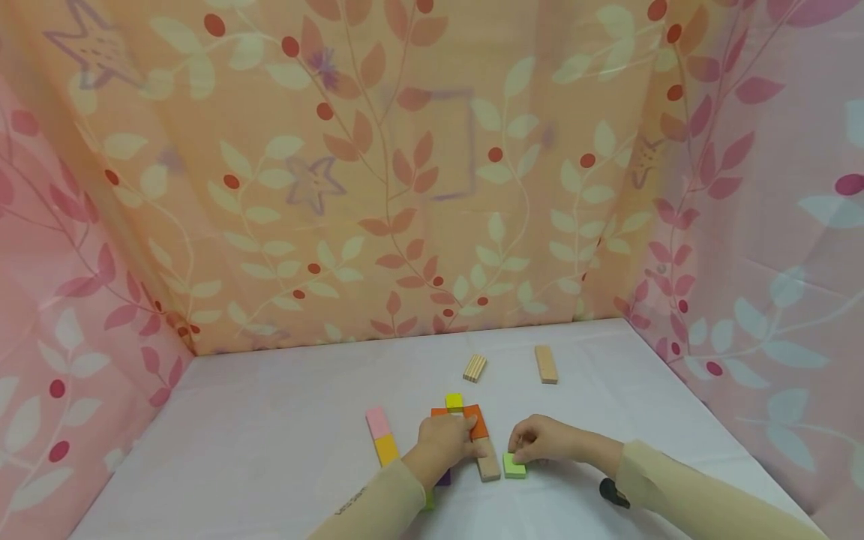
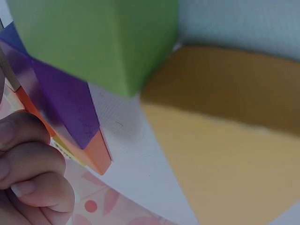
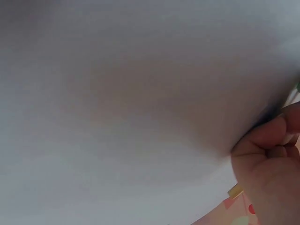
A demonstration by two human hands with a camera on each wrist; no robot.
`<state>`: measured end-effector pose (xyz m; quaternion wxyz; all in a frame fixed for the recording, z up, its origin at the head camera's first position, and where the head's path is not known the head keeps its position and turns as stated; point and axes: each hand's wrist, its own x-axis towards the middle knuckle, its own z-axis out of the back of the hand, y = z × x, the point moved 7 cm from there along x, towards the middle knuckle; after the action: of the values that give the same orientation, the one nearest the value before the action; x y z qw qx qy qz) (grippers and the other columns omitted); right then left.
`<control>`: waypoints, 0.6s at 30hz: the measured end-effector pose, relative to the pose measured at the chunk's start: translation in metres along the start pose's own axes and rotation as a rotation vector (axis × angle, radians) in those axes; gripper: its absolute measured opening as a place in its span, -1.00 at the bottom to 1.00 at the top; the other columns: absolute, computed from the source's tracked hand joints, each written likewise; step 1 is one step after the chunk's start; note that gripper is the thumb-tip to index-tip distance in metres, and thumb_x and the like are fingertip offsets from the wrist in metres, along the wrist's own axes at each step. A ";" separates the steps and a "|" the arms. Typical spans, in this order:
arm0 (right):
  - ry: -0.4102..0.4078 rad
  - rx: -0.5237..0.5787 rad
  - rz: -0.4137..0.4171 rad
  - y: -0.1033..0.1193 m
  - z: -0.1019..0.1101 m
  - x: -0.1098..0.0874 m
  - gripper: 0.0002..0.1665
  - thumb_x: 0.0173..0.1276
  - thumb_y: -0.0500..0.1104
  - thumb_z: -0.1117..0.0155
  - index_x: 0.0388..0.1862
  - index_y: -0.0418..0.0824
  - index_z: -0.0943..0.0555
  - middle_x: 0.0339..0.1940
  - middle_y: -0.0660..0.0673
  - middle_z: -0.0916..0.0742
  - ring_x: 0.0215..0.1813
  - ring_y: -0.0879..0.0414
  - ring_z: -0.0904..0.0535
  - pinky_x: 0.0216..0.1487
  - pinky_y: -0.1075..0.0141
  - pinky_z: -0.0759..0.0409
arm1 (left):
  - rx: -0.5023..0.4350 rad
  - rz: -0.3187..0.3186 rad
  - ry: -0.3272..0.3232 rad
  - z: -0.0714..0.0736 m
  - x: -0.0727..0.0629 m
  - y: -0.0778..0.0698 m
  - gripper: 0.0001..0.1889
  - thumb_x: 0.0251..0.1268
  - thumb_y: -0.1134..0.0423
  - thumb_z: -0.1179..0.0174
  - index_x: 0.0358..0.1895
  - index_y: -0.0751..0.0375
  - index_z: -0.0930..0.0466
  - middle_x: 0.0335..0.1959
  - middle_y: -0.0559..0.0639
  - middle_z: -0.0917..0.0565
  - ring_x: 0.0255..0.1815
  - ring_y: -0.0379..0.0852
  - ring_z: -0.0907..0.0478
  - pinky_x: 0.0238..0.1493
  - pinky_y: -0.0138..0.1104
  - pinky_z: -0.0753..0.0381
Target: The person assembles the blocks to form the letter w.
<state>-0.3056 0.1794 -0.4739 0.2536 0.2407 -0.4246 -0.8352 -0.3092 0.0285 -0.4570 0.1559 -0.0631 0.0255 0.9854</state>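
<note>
Right hand [image 1: 540,439] pinches the light-green block [image 1: 514,466] beneath its fingertips; left hand [image 1: 445,442] grips the orange block [image 1: 478,421].

The tabletop [image 1: 270,435] is covered in smooth, matt white cloth with faint creases. Thin printed fabric with a leaf and berry pattern forms the backdrop [image 1: 405,187], slightly sheer and softly wrinkled. The blocks look like wood: the plain plank [image 1: 546,364] and the ridged block [image 1: 475,367] show bare, unpainted grain, the ridged one grooved along its top. The lime green block [image 1: 514,466], orange block [image 1: 478,421], pink block [image 1: 377,422] and purple block [image 2: 70,103] carry flat, matt paint. Both sleeves [image 1: 682,487] are soft beige knit cloth.
</note>
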 end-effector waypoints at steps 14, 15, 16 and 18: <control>0.053 0.014 -0.110 0.007 -0.014 -0.001 -0.90 0.12 -0.32 -0.46 -0.40 -0.33 -0.70 -0.61 0.04 -0.56 -0.47 0.16 -0.39 -0.38 0.33 -0.34 | -0.014 -0.011 -0.016 0.004 -0.006 0.000 -0.33 0.04 -0.35 -0.22 0.27 -0.25 -0.53 -0.13 -0.11 -0.73 -0.13 -0.16 -0.64 -0.38 -0.29 -0.53; 0.054 0.018 -0.114 0.007 -0.014 -0.001 -0.89 0.12 -0.33 -0.46 -0.39 -0.34 -0.70 -0.61 0.04 -0.56 -0.47 0.16 -0.38 -0.39 0.33 -0.34 | -0.017 -0.013 -0.020 0.004 -0.006 0.000 -0.33 0.04 -0.35 -0.23 0.27 -0.25 -0.53 -0.14 -0.10 -0.73 -0.14 -0.16 -0.64 -0.38 -0.29 -0.53; 0.054 0.018 -0.116 0.007 -0.015 -0.001 -0.89 0.12 -0.33 -0.47 -0.39 -0.35 -0.69 -0.62 0.04 -0.55 -0.48 0.16 -0.38 -0.39 0.33 -0.33 | -0.018 -0.015 -0.023 0.004 -0.006 0.000 -0.33 0.04 -0.34 -0.23 0.27 -0.24 -0.53 -0.14 -0.10 -0.73 -0.15 -0.15 -0.64 -0.38 -0.28 -0.53; 0.055 0.018 -0.122 0.007 -0.015 -0.001 -0.89 0.12 -0.33 -0.47 -0.39 -0.34 -0.70 -0.62 0.04 -0.55 -0.48 0.16 -0.38 -0.40 0.33 -0.32 | -0.020 -0.017 -0.028 0.005 -0.007 0.000 -0.34 0.05 -0.34 -0.24 0.26 -0.24 -0.54 -0.15 -0.09 -0.73 -0.15 -0.15 -0.64 -0.38 -0.28 -0.53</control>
<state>-0.2935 0.1677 -0.4756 0.2118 0.2912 -0.4094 -0.8383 -0.3035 0.0272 -0.4512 0.1638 -0.0509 0.0131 0.9851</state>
